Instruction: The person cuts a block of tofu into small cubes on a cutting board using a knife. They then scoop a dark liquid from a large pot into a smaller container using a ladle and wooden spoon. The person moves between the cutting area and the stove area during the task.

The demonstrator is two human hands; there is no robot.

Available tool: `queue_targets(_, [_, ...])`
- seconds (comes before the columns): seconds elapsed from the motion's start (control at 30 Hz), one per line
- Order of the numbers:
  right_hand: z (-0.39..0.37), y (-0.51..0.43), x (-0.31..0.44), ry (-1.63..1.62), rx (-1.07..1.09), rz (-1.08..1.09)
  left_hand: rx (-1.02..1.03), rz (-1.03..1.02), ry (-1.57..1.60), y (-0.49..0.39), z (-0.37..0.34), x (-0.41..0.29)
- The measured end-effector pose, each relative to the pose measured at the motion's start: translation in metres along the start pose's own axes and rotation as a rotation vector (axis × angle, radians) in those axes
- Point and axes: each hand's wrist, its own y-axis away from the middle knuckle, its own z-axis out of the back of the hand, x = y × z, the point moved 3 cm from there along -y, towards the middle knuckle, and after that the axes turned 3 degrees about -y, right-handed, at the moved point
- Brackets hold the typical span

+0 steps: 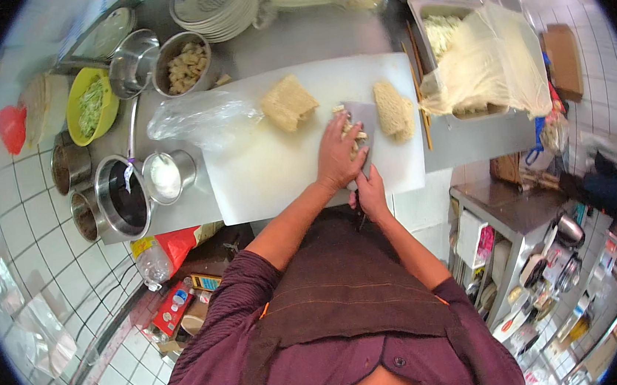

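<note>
My right hand point(370, 189) grips the handle of a cleaver point(367, 123), whose broad blade lies over the white cutting board point(263, 180). Fingers spread, my left hand point(338, 150) presses cut beige pieces point(355, 129), seemingly tofu, against the blade's left side. Its fingers partly cover both the pieces and the blade. A porous beige block point(288, 102), likely the same food, sits on the board to the left of the blade. To the right rest more porous pieces point(392, 109), close together. The cleaver's edge is hard to make out.
A clear plastic bag point(203, 116) overlaps the board's left side. Beyond it stand a steel bowl of beige cubes point(185, 70) and a stack of plates point(215, 6). A pot of dark liquid point(125, 196) is at left. Chopsticks point(417, 87) and a cloth-covered steel pan point(496, 57) are at right.
</note>
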Motion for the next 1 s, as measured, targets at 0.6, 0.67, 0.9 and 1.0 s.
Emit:
queue_targets(0.6, [-0.248,-0.026,0.147,0.144,0.408,0.088,-0.530,0.080,-0.235,-0.098,0.247,0.089])
queue_targets(0.67, [-0.278,-0.034,0.151,0.192,0.404,0.064,-0.581,0.094,-0.270,-0.113,0.268,0.123])
queue_targets(0.9, [-0.259,-0.014,0.142,0.152,0.396,-0.002,-0.451,0.188,-0.430,-0.157,0.289,0.215])
queue_targets(1.0, [-0.199,0.013,0.134,0.142,0.269,0.070,-0.489,0.103,-0.477,-0.163,0.290,0.216])
